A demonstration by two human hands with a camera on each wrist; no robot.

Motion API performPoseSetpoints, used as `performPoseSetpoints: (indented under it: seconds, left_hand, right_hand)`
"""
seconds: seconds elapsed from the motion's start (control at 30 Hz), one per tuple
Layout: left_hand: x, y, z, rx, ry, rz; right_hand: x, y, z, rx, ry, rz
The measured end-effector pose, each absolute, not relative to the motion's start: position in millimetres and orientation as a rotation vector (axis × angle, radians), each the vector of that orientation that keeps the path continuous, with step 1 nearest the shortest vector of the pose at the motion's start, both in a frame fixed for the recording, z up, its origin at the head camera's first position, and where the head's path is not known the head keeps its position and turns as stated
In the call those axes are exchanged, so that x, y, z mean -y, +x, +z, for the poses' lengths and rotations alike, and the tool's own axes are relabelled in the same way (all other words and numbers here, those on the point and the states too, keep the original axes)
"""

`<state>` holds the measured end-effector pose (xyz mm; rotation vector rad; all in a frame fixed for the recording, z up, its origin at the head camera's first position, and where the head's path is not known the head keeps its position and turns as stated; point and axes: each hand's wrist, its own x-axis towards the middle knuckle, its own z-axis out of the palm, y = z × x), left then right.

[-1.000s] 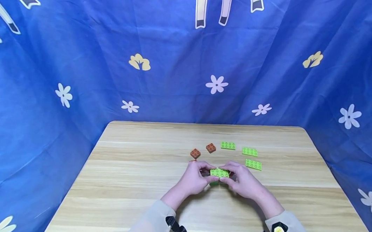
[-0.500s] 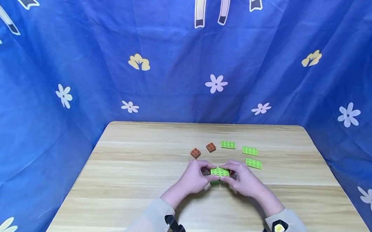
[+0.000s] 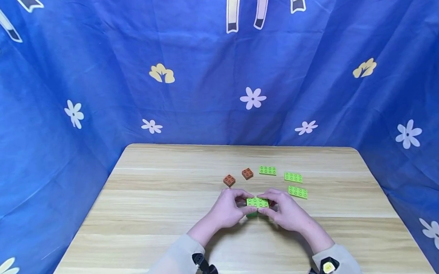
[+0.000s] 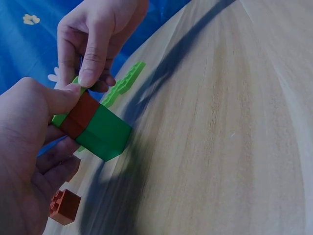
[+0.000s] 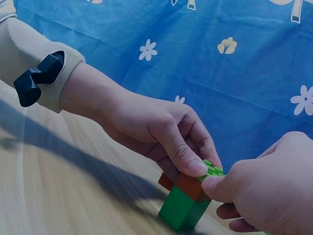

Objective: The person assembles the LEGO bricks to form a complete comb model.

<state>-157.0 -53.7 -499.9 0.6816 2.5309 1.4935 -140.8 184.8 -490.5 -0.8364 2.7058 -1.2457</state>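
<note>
My left hand (image 3: 225, 210) and right hand (image 3: 287, 211) meet over a small stack near the middle of the table. Both pinch a light green building brick (image 3: 257, 202), a thin one with two rows of studs, by its opposite ends between thumb and fingers. It lies on top of a reddish-brown brick layer (image 4: 81, 115), which sits on a taller green block (image 4: 106, 133). In the right wrist view, the stack's brown layer (image 5: 193, 186) juts out left past the green block (image 5: 183, 208). Fingers partly hide the top brick's ends.
Two square brown bricks (image 3: 229, 180) (image 3: 247, 173) lie behind the hands. Three more thin light green bricks (image 3: 267, 170) (image 3: 293, 177) (image 3: 298, 192) lie to the back right. A blue patterned cloth (image 3: 209, 79) hangs around the wooden table (image 3: 151, 190).
Both hands keep their pinch on the light green brick, with hardly any movement. The whole head view shifts slightly.
</note>
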Motion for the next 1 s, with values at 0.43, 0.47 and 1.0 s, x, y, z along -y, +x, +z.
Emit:
performPoseSetpoints:
  seconds: [0.43,0.47,1.0]
  left_hand:
    - [59,-154,-497,-2.611,0.793,1.385]
    - [60,-154,-496,-2.617,0.794,1.375]
    - [95,-169,-500,-2.645,0.748,1.501]
  right_hand:
    - [-185,-143,-490,-2.685,-0.875,-1.280]
    - [-185,-143,-490,-2.686,-0.872,-1.279]
    - [-185,-142,-489,-2.705,-0.840,-1.230]
